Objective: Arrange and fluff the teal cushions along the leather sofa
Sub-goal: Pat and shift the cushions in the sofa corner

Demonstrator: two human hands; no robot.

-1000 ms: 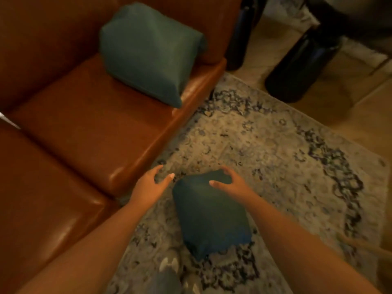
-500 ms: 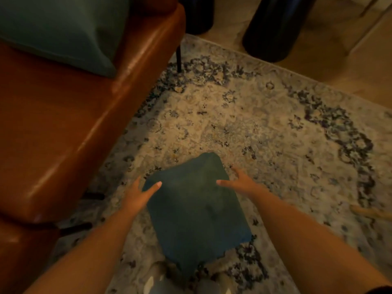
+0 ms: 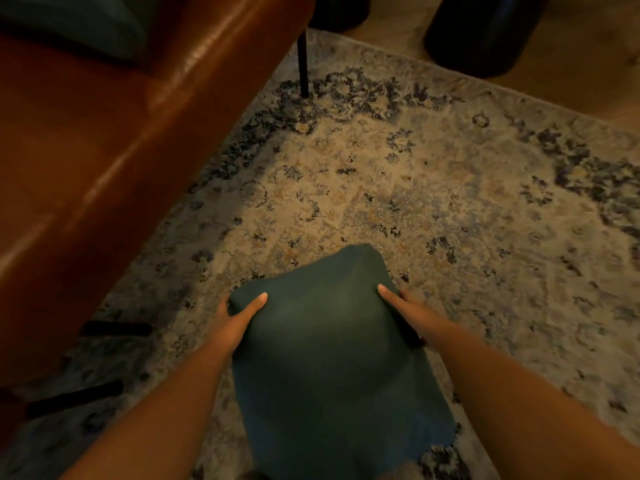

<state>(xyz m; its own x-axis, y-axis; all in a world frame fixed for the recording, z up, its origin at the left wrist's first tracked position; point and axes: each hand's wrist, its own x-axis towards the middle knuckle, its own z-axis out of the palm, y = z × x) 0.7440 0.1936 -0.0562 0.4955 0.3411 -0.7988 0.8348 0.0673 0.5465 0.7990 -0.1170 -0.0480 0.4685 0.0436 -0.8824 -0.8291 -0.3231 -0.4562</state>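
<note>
both the left hand (image 3: 235, 320) and right hand (image 3: 403, 311) gripped the soft teal fabric cushion (image 3: 332, 368) off the patterned rug (image 3: 450, 209), probably next lifting it onto the brown leather sofa (image 3: 104, 140)

Single head-worn view, wide-angle, looking steeply down and forward from above the forearms. Sitting close over the teal cushion (image 3: 332, 358), low centre of frame, both hands (image 3: 235, 323) at its sides. Taking in patterned rug (image 3: 450, 209) across the middle and right, leather sofa (image 3: 86, 150) edge filling the left. Catching dark rounded objects (image 3: 485, 32) along the top edge. No second view to overlap.
</note>
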